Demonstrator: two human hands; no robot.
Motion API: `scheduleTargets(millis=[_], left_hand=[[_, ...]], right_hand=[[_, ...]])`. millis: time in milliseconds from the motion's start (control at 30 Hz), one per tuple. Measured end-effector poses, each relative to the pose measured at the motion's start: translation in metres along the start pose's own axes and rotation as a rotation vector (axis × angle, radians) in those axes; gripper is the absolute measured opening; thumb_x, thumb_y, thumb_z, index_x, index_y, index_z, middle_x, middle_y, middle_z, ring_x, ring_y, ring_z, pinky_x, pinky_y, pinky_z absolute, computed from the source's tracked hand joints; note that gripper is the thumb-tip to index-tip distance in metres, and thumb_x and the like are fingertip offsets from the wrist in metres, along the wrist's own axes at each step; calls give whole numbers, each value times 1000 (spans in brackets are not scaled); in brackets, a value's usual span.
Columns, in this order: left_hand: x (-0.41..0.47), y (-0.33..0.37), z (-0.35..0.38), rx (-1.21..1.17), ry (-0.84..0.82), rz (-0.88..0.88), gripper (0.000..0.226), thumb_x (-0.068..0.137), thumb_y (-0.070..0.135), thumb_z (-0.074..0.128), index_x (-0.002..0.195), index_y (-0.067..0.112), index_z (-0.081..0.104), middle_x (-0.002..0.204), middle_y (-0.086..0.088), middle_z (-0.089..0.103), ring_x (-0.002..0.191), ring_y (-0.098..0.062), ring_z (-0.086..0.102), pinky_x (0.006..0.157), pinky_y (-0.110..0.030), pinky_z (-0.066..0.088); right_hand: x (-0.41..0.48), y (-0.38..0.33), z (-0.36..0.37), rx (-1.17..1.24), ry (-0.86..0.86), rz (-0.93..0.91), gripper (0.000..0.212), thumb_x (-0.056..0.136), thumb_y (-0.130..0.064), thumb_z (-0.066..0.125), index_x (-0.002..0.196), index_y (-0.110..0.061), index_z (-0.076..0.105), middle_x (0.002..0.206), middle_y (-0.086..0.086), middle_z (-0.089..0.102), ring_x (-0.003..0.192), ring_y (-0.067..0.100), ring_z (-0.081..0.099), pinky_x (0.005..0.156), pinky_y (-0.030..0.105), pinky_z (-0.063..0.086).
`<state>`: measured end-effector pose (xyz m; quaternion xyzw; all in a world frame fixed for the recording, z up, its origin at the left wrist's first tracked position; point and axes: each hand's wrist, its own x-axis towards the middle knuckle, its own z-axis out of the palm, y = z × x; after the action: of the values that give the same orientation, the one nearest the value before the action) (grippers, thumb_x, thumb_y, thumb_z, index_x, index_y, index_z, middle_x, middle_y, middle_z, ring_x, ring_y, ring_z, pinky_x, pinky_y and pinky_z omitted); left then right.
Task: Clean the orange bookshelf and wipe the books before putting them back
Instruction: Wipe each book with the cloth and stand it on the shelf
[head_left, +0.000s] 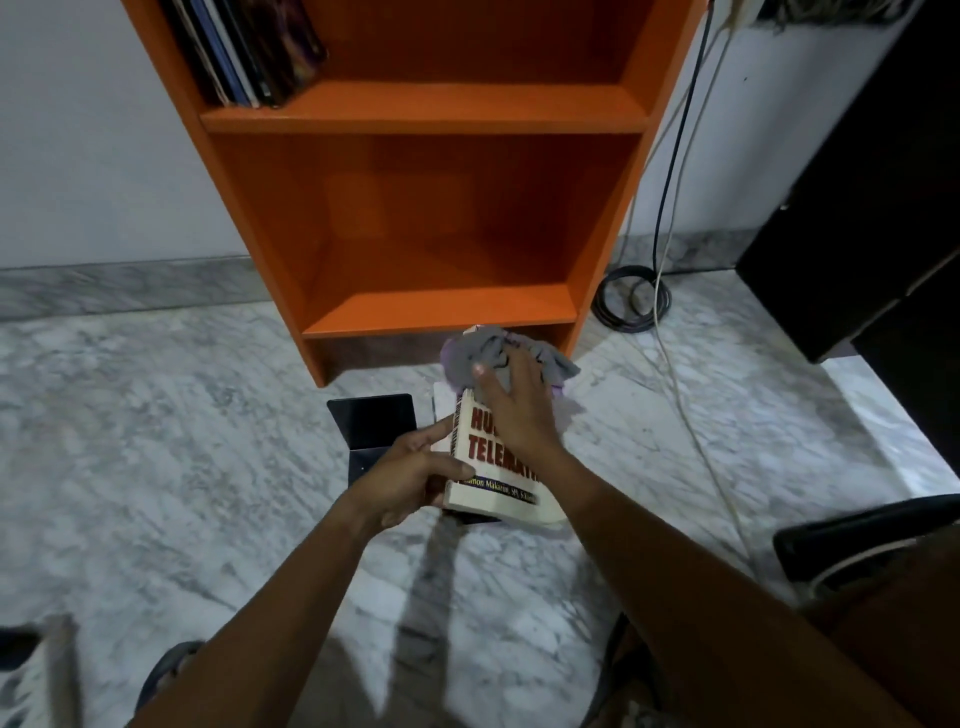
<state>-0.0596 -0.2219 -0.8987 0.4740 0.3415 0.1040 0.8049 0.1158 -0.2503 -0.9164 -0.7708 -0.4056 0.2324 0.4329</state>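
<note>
Both bare forearms reach forward from the bottom edge over the grey-veined marble floor (156, 441). Left hand (410, 475) grips the spine edge of a cream paperback book with dark red title lettering (498, 478), thumb on the cover, fingers wrapped beneath. Right hand (514, 410) lies flat, fingers spread, pressing a crumpled grey cloth (493, 353) onto the upper part of that cover. Book is held just above the floor, directly in front of the orange wooden bookshelf (441, 312), whose bottom compartment stands bare. On the shelf above, at the left end, several dark books (249, 47) lean against the side panel. A black folded metal bookend (371, 421) lies on the floor just left of the held book. Coiled black cable (631, 299) sits right of the shelf base.
</note>
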Motion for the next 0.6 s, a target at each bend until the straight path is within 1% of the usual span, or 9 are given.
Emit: scheduleTargets(millis=[33, 67, 133, 233, 300, 400, 500, 567, 600], left_hand=[[-8, 5, 1, 7, -39, 13, 67, 81, -11, 68, 137, 25, 61, 120, -23, 71, 105, -36, 69, 75, -39, 61], [-15, 10, 0, 8, -63, 31, 71, 79, -8, 70, 141, 24, 58, 122, -25, 70, 109, -40, 67, 79, -42, 61], [-25, 15, 0, -10, -83, 52, 77, 76, -5, 70, 145, 24, 53, 124, -28, 67, 119, -49, 61, 94, -59, 55], [-31, 17, -6, -2, -103, 86, 77, 76, -4, 72, 144, 27, 54, 127, -31, 64, 124, -58, 52, 106, -76, 31], [-33, 18, -8, 33, -156, 105, 75, 76, -2, 74, 143, 28, 56, 129, -33, 62, 124, -63, 48, 105, -80, 21], [-34, 20, -9, 24, -163, 100, 73, 77, -4, 72, 142, 25, 57, 128, -32, 63, 123, -58, 54, 104, -75, 30], [-34, 25, -4, -12, -115, 83, 72, 76, -5, 69, 141, 23, 56, 126, -28, 66, 118, -46, 63, 90, -53, 57], [-33, 28, -1, -31, -85, 76, 68, 80, -9, 67, 139, 23, 57, 125, -26, 68, 116, -44, 65, 86, -49, 61], [-32, 29, 0, -48, -55, 75, 65, 83, -11, 64, 138, 23, 59, 124, -24, 69, 112, -42, 67, 85, -48, 61]], right_hand=[[4, -7, -4, 28, 82, 18, 41, 99, -61, 46, 125, -29, 48, 130, 1, 57, 120, 25, 58, 92, 39, 47], [8, -13, -8, 29, 162, 21, 34, 101, -56, 47, 117, -27, 48, 118, 2, 60, 108, 25, 62, 80, 35, 46], [16, -14, -19, -23, 273, 62, 31, 104, -48, 48, 117, -20, 50, 111, 6, 63, 98, 28, 63, 71, 32, 40], [27, -12, -36, -42, 267, 293, 40, 105, -41, 46, 131, -11, 49, 125, 16, 63, 113, 38, 62, 81, 38, 43], [29, -15, -41, -29, 241, 425, 44, 105, -38, 47, 138, -8, 46, 133, 19, 61, 121, 39, 59, 90, 40, 44], [23, -25, -32, -8, 292, 234, 37, 105, -38, 48, 131, -11, 48, 120, 14, 62, 108, 36, 62, 80, 35, 47], [7, -46, -20, 27, 198, -29, 29, 107, -35, 46, 123, -11, 44, 104, 3, 53, 81, 11, 59, 59, 24, 42], [-2, -53, -15, 41, 80, -170, 27, 108, -33, 45, 123, -12, 42, 111, 3, 51, 81, 1, 55, 62, 23, 45], [-8, -55, -14, 61, 15, -237, 29, 106, -36, 44, 127, -15, 42, 118, 4, 52, 87, 3, 58, 68, 27, 50]])
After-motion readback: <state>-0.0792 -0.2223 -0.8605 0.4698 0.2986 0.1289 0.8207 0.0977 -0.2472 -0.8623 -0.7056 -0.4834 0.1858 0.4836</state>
